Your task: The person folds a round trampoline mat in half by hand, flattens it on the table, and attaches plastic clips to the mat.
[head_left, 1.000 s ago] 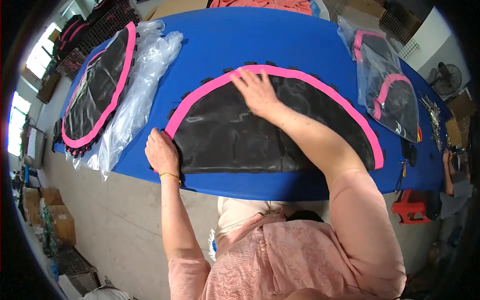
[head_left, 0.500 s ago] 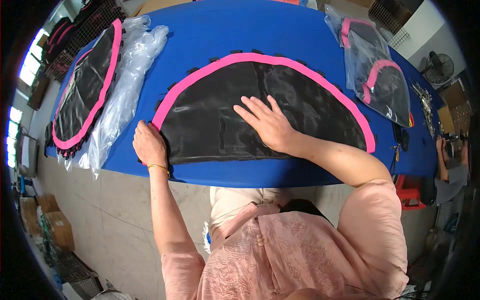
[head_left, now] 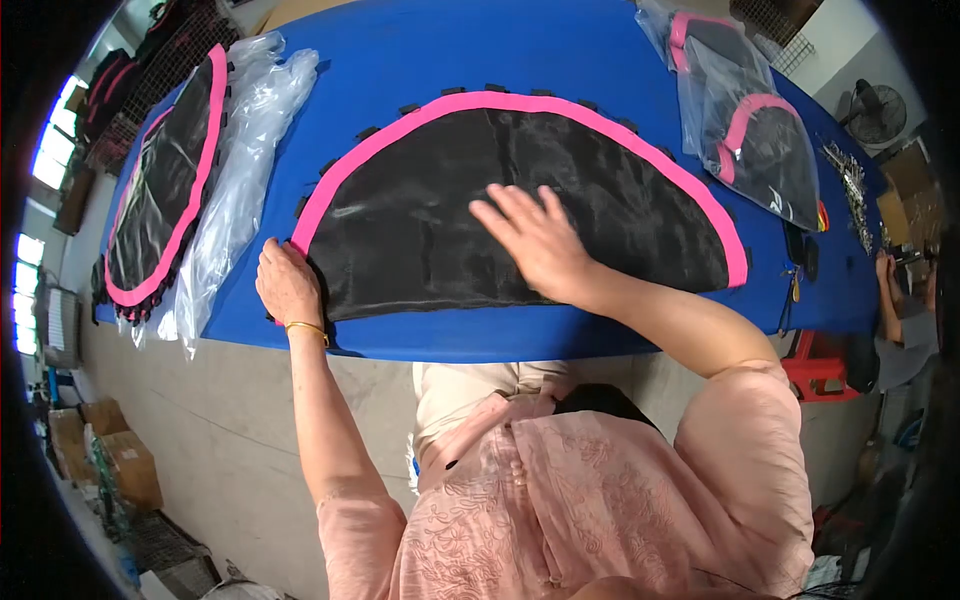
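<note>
A black mesh half-round piece [head_left: 420,220] with a pink curved border and small black tabs lies on the blue table [head_left: 420,50], its straight edge towards me. My left hand [head_left: 290,283] is closed on its left corner, fingers wrapped round the edge; a yellow bangle is on that wrist. My right hand [head_left: 538,240] rests flat on the middle of the black mesh, fingers spread, holding nothing.
At the left lie another pink-edged black piece [head_left: 165,190] and clear plastic [head_left: 245,180]. Bagged pieces [head_left: 765,150] lie at the right, near metal bits [head_left: 850,190]. A red stool [head_left: 820,370] stands below. Another person's arm [head_left: 888,300] shows at far right.
My right hand has come down from the pink border to the middle of the mesh. The left hand stays at the left corner. The view has shifted, and the table sits higher in it.
</note>
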{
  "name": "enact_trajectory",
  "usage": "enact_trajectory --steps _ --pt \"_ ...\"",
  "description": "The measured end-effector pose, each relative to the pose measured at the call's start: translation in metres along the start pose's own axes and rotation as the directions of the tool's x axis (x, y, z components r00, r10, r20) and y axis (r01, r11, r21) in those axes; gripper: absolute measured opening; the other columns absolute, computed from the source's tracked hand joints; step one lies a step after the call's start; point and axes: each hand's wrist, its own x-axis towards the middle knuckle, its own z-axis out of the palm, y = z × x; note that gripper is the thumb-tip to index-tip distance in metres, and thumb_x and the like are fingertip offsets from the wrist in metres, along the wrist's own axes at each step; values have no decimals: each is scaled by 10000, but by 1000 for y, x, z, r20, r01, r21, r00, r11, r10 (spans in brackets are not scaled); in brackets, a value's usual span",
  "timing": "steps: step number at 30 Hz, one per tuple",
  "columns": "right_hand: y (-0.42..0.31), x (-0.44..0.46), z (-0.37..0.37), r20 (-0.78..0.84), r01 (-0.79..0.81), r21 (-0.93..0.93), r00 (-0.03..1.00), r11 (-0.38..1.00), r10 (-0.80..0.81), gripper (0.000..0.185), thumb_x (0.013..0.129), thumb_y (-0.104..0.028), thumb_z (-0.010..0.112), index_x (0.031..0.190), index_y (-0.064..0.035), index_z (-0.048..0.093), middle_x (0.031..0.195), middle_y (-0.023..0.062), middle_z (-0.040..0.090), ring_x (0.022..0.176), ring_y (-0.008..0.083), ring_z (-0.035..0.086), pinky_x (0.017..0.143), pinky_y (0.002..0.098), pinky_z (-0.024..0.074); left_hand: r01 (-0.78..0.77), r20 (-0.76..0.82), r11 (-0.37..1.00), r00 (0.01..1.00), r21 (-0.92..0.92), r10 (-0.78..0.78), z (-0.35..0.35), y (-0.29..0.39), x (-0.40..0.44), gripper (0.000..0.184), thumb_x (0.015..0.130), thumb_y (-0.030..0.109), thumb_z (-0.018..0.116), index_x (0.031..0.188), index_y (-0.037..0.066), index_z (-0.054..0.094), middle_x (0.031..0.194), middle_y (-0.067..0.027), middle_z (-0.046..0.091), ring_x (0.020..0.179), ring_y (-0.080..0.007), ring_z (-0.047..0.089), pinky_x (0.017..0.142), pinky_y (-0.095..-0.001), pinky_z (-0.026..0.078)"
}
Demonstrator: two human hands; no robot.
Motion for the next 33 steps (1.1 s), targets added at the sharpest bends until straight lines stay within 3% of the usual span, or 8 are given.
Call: enact_trajectory --steps 3,7,10,14,18,27,30,33 --pt "-26 22 9 -42 80 118 996 990 -76 792 902 74 532 1635 -146 326 1665 205 327 1536 391 332 1251 621 186 -8 -5 1000 1000 -3 8 3 -3 0 278 1069 274 529 1204 50 625 1045 -155 717 970 -349 696 839 -461 542" --pt "-41 28 14 -22 131 136 991 982 -129 815 879 96 535 1632 -139 329 1663 204 329 1542 393 315 1253 619 185 -11 5 1000 1000 11 11 2 -3 0 274 1068 278 533 1199 56 626 1038 -150 716 967 -344 696 835 -459 542" --pt "-34 11 -1 20 37 149 999 988 -41 815 867 99 529 1626 -136 346 1647 199 357 1522 383 351 1245 612 198 2 29 1000 1000 30 -3 2 -3 -2 270 1067 282 536 1196 61 625 1033 -138 715 964 -335 696 833 -452 540" --pt "-6 -27 -12 19 36 62 999 997 -37 746 888 70 520 1598 -134 415 1614 175 416 1489 364 397 1233 595 221 -20 -25 1000 999 19 21 0 0 -1 271 1065 285 542 1200 64 619 1038 -125 711 964 -322 695 833 -442 538" --pt "10 -41 -16 -8 -69 -5 998 998 69 658 945 32 457 1586 -115 434 1586 201 433 1476 373 409 1231 600 218 -15 -15 1000 1000 27 16 2 -2 -2 271 1062 281 547 1206 63 617 1045 -123 709 966 -320 692 833 -442 535" --pt "-68 17 14 -66 189 115 981 975 -183 692 920 -4 546 1587 -124 409 1606 190 420 1478 374 413 1230 634 216 -14 -22 1000 1000 -16 14 1 -1 -1 283 1059 278 543 1213 54 617 1061 -139 714 983 -336 692 848 -454 536" --pt "-79 18 13 -60 282 80 959 956 -278 696 928 -23 557 1595 -139 398 1612 160 421 1459 347 445 1229 640 232 -2 6 1000 1000 -5 2 0 -1 0 286 1061 277 540 1217 51 620 1068 -148 717 982 -345 694 848 -461 537" --pt "-61 0 -2 -101 238 30 967 971 -234 679 917 -30 567 1576 -137 444 1577 155 466 1442 337 462 1224 629 245 7 4 1000 1000 -23 -6 0 0 0 294 1066 282 537 1223 49 622 1063 -156 717 976 -351 697 842 -464 539"
